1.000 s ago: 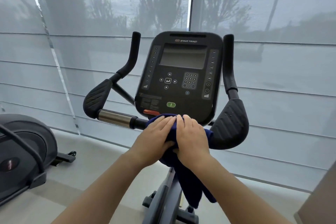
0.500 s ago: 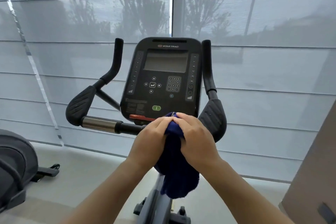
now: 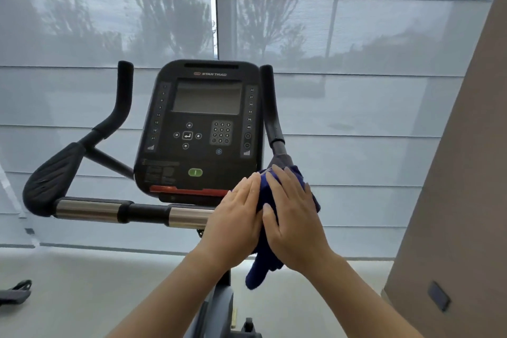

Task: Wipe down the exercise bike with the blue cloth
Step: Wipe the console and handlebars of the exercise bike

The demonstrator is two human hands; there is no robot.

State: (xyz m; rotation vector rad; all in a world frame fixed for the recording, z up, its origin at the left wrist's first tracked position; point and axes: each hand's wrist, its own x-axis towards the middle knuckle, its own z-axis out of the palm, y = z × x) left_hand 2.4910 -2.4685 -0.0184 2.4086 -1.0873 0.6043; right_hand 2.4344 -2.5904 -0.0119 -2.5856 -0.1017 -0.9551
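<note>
The exercise bike's black console (image 3: 203,129) faces me, with a chrome and black handlebar (image 3: 109,210) running below it. The blue cloth (image 3: 267,263) is draped over the right elbow pad, which it hides, and its tail hangs down. My left hand (image 3: 236,219) and my right hand (image 3: 295,217) lie side by side on the cloth with fingers straight, pressing it onto the pad. The right upright grip (image 3: 270,107) rises just above my fingertips.
The left elbow pad (image 3: 50,175) and left upright grip (image 3: 122,101) stand free. Shaded windows fill the background. A beige wall (image 3: 463,173) stands close on the right. Part of another machine (image 3: 15,292) shows at the lower left floor.
Both hands slid the cloth to the right, from the handlebar under the console onto the right elbow pad. The fingers have flattened out. The centre handlebar is now uncovered.
</note>
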